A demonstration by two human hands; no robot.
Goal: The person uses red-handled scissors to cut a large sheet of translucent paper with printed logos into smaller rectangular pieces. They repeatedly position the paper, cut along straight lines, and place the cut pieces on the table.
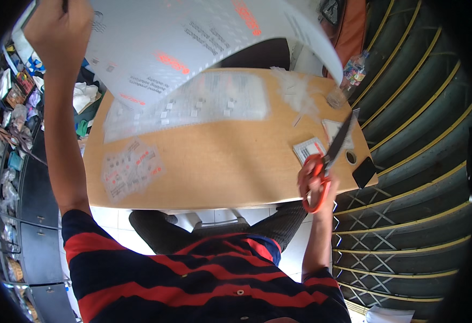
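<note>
High at the upper left, my left hand (66,29) is closed on the edge of a large translucent plastic sheet (155,43) with orange and grey print. The sheet curves away to the right above the table. My right hand (311,185), over the table's right front, grips scissors (316,180) by their orange-red handles. Their dark blades point up and away, and look closed together. Below the raised sheet, more clear printed plastic sheets (214,102) lie flat on the wooden table (219,172). Smaller printed plastic pieces (131,169) rest at the table's front left.
Right of the table's middle are a white printed packet (307,149), a tape roll (351,157), a black phone (364,172) and crumpled clear plastic (298,91). A plastic bottle (355,69) stands by the far right corner. Cluttered shelves (15,124) line the left; a folding metal gate (408,199) the right.
</note>
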